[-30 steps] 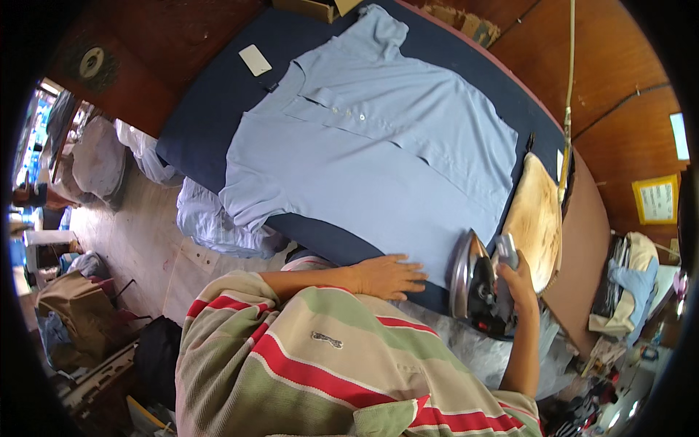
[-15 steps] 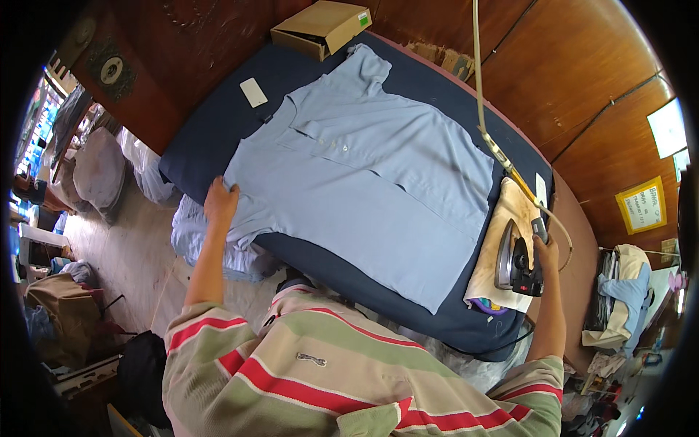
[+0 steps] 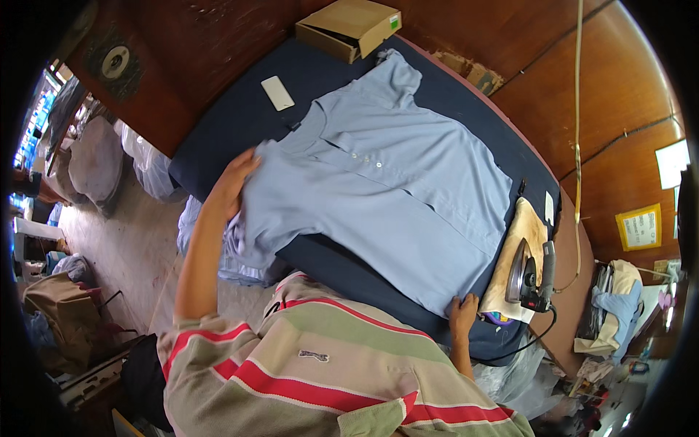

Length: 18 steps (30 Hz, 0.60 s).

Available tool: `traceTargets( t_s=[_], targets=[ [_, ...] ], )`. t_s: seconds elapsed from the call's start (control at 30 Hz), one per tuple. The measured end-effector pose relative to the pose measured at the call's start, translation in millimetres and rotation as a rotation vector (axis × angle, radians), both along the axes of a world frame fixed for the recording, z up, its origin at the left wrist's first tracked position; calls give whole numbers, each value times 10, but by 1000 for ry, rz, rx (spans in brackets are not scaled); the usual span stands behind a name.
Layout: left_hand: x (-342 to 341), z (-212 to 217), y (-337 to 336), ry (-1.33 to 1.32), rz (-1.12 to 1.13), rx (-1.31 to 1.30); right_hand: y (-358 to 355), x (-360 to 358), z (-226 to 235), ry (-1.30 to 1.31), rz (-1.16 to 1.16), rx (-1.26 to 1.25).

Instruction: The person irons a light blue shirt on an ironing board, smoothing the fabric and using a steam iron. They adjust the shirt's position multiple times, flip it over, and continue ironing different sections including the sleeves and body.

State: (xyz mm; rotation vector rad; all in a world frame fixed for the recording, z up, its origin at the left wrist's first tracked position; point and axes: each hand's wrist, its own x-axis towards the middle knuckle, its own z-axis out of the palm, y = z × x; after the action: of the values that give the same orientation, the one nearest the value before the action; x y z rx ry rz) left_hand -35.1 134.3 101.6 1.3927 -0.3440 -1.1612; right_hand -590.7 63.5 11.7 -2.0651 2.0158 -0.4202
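Since the earlier view half a second back, both hands have shifted along the light blue short-sleeved cotton shirt [image 3: 386, 197]: the left one from the sleeve edge up toward the shoulder, the right one off the iron and onto the hem. Now the left hand [image 3: 234, 182] lies flat, fingers spread and loosely extended, pressing the shirt's shoulder end without gripping it that I can see. Between the two hands the shirt lies front-up and spread across the dark navy padded ironing table [image 3: 240, 116], its near sleeve hanging over the edge just below the left hand. At the hem corner, the right hand [image 3: 461, 313] rests with fingers curled on the cloth; whether it pinches the fabric I cannot tell. Just beyond that hand, a dark-handled electric iron [image 3: 530, 277] stands on a tan scorched cloth pad [image 3: 526, 233], apart from the shirt. Smoothing well here likely means drawing the hands gently apart, keeping the button placket straight and the hem clear of the iron.
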Motion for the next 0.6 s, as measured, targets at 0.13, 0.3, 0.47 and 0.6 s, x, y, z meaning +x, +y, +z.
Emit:
traceTargets(
  t_s=[0.13, 0.3, 0.47, 0.6],
  targets=[
    [446, -378, -385, -586, -369, -8, -114, -102, -109, -306, -145, 124],
    [574, -650, -259, -931, -343, 229, -77, -256, -219, -435, -317, 69],
    [-15, -773, 150, -1449, -373, 314, 39, 138, 30, -177, 38, -142],
    [309, -751, 619, -1060, -573, 357, 474, -135, 194, -106, 39, 45]
  ],
)
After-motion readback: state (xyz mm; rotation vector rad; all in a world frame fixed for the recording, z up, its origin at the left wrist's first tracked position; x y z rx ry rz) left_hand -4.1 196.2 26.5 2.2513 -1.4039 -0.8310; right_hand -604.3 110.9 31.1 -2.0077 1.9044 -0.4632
